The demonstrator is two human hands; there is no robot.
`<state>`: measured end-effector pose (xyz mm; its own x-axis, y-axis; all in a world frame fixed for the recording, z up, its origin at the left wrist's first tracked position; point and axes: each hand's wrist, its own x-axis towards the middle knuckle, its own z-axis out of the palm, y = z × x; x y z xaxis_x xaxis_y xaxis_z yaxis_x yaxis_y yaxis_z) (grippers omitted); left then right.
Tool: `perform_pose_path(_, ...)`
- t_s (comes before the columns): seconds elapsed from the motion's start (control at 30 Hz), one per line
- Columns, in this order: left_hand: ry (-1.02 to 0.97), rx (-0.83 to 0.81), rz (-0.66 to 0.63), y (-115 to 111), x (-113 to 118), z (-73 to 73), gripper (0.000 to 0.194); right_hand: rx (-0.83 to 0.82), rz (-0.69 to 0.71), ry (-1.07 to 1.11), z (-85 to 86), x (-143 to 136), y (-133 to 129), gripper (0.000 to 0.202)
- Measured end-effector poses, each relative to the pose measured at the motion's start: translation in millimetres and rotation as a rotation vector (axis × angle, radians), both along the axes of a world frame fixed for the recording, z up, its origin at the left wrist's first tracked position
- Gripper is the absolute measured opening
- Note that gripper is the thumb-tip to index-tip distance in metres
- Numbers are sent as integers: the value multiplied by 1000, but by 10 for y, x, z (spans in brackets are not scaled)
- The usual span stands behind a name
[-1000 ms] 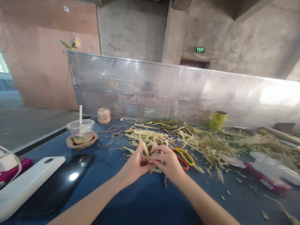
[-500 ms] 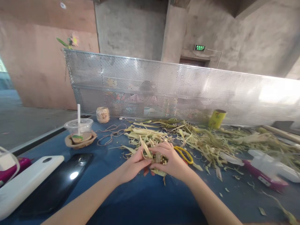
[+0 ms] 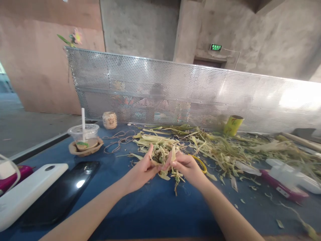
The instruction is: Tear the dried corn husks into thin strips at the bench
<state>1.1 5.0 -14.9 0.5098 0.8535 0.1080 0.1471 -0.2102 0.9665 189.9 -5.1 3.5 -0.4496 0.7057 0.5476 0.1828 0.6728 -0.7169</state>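
Note:
A bundle of dried husk strips (image 3: 164, 173) hangs between my hands, low over the blue table (image 3: 155, 214). My left hand (image 3: 144, 170) grips its left side, thumb pointing up. With thumb and fingers pinched, my right hand (image 3: 187, 166) holds a pale husk strip (image 3: 173, 153) that stands upright. A greenish tuft (image 3: 176, 184) dangles below the bundle. Behind the hands lies a pile of pale husk strips (image 3: 157, 140). Yellow-handled scissors (image 3: 202, 164) lie partly hidden beside my right hand.
On the left are a plastic cup (image 3: 84, 134) in a brown holder, a black phone (image 3: 62, 190), a white power bank (image 3: 32, 190) and twine (image 3: 119, 140). A yellow-green cylinder (image 3: 233, 126) and more husks (image 3: 225, 150) stand right, before a perforated metal screen (image 3: 170, 90).
My hands have shifted slightly apart. The pale strip, earlier leaning by my left hand, now shows upright at my right fingertips. More of the dangling tuft is visible.

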Motion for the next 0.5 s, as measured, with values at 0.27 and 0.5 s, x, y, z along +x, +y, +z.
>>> perform_pose_path(0.27, 28, 18, 50, 28, -9, 28, 94, 261, -251, -476, 67, -13, -111, 26)
perform_pose_path(0.5, 1, 12, 50, 33, -5, 33, 92, 257, -332, -479, 62, -37, -108, 20)
